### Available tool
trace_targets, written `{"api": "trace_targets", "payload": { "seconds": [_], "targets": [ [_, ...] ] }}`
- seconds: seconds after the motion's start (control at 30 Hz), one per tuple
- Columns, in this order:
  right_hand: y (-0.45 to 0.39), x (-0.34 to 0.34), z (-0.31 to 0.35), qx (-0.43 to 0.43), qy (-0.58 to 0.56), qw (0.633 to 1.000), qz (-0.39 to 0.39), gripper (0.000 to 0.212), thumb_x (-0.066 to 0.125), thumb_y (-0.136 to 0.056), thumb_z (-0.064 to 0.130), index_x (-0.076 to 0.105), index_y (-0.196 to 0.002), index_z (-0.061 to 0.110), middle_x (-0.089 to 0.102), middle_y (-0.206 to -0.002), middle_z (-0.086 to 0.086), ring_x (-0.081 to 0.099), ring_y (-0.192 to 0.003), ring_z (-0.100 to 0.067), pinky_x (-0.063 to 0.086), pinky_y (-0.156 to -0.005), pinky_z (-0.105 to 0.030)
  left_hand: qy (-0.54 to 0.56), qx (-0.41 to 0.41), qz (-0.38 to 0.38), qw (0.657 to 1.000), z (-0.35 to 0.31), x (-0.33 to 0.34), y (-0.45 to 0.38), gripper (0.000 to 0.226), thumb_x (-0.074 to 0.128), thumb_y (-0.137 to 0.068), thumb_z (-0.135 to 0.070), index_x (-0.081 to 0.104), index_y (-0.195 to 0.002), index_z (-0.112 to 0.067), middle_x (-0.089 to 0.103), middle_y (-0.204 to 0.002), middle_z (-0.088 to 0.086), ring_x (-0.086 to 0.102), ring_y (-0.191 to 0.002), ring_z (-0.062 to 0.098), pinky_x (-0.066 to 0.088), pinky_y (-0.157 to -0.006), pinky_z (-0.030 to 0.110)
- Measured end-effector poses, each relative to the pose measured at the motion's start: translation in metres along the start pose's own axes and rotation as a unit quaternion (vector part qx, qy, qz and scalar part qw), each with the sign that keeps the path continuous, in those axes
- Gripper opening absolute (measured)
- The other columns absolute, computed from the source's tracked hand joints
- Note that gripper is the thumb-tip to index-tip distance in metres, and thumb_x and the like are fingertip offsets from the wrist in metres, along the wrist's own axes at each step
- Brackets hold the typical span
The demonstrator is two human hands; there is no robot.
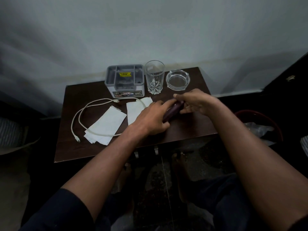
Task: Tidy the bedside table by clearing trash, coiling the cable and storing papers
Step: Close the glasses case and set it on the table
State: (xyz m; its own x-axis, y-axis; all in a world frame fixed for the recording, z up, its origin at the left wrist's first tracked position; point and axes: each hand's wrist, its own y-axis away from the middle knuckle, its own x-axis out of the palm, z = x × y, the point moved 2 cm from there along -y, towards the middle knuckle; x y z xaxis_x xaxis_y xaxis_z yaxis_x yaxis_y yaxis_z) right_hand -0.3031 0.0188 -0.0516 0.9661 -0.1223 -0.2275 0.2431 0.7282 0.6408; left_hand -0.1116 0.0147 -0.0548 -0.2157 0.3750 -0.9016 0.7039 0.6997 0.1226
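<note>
Dim light falls on a dark wooden table (183, 129) set against a pale wall. Near its middle, both hands meet on a maroon wrapper (172, 109): the left hand (150, 116) pinches its near end, the right hand (195, 101) curls over the far end. It looks light, thin and crinkly, so a fingertip pinch at either end should do. Left of it lie soft papers (108, 124), best slid to the edge and lifted flat. Across them loops a limp white cable (78, 117), easiest taken at a plug. Far back stand an organiser (125, 80), a fragile glass (154, 77) and an ashtray (178, 79). A red bin (260, 119) sits right.
</note>
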Motion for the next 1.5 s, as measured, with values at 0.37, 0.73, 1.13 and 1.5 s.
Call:
{"api": "trace_targets", "payload": {
  "seconds": [0.37,0.73,1.13,1.5],
  "targets": [
    [0.011,0.003,0.011,0.030,-0.116,0.992,0.036,0.015,0.074,-0.096,0.007,0.064,-0.101,-0.003,0.069,-0.083,-0.019,0.072,-0.047,-0.020,0.058,-0.045,-0.019,-0.011,0.007,-0.071,0.997,-0.002,-0.012,-0.003,0.046,0.069,-0.093,-0.032,0.054,-0.136,-0.024,0.071,-0.121,0.007,0.067,-0.105,0.037,0.055,-0.083,0.044],
    [0.015,0.003,0.025,-0.019,0.031,0.999,0.020,0.026,0.069,-0.100,0.016,0.065,-0.121,0.002,0.075,-0.098,-0.023,0.077,-0.071,-0.026,0.066,-0.063,-0.033,0.051,-0.030,-0.059,0.997,0.012,-0.023,-0.003,0.089,0.080,-0.080,-0.052,0.045,-0.155,-0.018,0.062,-0.141,0.007,0.060,-0.124,0.025,0.051,-0.105,0.043],
    [0.013,0.018,0.022,-0.105,0.270,0.934,-0.210,0.015,0.079,-0.080,0.012,0.080,-0.095,0.012,0.079,-0.103,-0.015,0.077,-0.097,-0.032,0.062,-0.084,-0.035,0.120,-0.132,-0.077,0.981,-0.010,-0.012,-0.007,0.032,0.073,-0.087,-0.021,0.066,-0.117,-0.013,0.075,-0.110,0.011,0.068,-0.107,0.034,0.055,-0.089,0.044],
    [0.021,0.084,0.033,-0.265,0.367,0.884,-0.115,0.021,0.073,-0.079,-0.002,0.083,-0.090,0.013,0.078,-0.091,-0.007,0.074,-0.089,-0.025,0.064,-0.078,-0.038,0.083,-0.254,-0.084,0.960,0.034,-0.047,0.013,0.029,0.071,-0.089,-0.013,0.081,-0.108,-0.032,0.080,-0.108,-0.003,0.073,-0.108,0.023,0.060,-0.092,0.040]
  ]
}}
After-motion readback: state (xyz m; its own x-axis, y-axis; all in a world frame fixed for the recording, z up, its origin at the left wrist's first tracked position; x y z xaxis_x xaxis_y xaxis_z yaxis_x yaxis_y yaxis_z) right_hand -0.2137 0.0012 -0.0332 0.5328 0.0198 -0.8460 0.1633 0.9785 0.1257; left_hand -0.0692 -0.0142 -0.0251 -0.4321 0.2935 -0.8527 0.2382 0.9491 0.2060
